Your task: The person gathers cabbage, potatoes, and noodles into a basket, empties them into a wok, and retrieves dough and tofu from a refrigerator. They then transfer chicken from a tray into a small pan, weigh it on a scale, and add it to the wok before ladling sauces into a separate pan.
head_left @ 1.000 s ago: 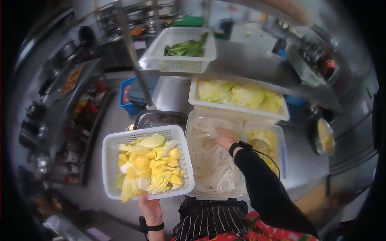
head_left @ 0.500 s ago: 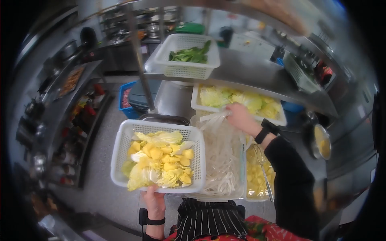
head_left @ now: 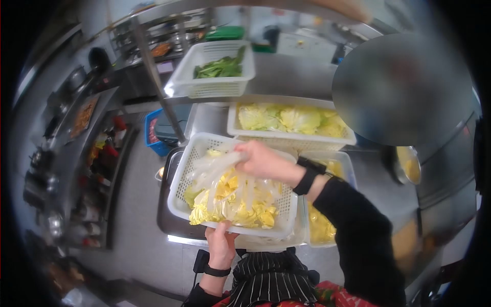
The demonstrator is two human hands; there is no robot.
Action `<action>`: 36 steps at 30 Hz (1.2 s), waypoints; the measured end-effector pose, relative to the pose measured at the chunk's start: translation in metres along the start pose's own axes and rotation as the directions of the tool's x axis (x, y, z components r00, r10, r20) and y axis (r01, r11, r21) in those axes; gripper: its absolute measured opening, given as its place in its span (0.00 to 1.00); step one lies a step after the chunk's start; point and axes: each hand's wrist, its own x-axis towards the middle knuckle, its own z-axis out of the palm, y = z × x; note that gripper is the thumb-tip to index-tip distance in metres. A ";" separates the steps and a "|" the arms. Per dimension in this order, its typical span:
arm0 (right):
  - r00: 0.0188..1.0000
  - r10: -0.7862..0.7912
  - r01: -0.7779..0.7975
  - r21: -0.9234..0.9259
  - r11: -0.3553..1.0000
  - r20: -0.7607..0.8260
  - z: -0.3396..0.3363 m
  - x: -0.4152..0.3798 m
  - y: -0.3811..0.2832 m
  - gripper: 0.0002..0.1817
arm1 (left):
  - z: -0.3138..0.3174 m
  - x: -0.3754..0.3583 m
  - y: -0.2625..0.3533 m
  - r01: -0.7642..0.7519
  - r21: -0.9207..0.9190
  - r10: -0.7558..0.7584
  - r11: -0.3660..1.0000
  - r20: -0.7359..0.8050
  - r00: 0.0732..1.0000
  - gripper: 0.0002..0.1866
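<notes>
My left hand (head_left: 221,245) grips the near rim of a white perforated basket (head_left: 180,176), its fingers partly hidden underneath. Cabbage leaves (head_left: 204,207) and yellow potato pieces (head_left: 266,217) lie inside. Above them, my right hand (head_left: 258,161) is closed on a bunch of wide translucent noodles (head_left: 212,166), whose strands hang over the vegetables. The basket covers most of the noodle tub (head_left: 271,241). To its right stands a clear tub of yellow potato slices (head_left: 321,225), partly behind my right arm.
A white crate of cabbage (head_left: 291,137) stands behind the basket. Leafy greens fill part of another basket (head_left: 225,89) on the steel shelf (head_left: 291,71). A black tray (head_left: 171,215) lies at left, and a metal bowl (head_left: 409,166) at right. A blurred grey oval covers the upper right.
My right hand has lifted noodles from the tub and brought them left over the basket. My left hand has moved the basket right, over the noodle tub.
</notes>
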 end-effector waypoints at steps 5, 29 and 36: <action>0.997 0.004 -0.034 -0.414 0.910 -0.073 0.009 -0.082 0.052 0.32 | 0.025 -0.027 -0.042 0.044 0.007 -0.044 0.999 0.046 0.998 0.27; -0.085 -0.092 -0.638 -0.016 0.770 -0.992 -0.175 -0.801 0.149 0.33 | 0.349 -0.260 -0.504 0.445 0.528 -0.688 0.723 0.606 0.398 0.25; -0.635 0.059 -0.430 0.417 0.801 -0.770 -0.224 -1.053 0.208 0.29 | 0.525 -0.431 -0.765 0.321 0.693 -0.743 0.646 0.666 0.058 0.37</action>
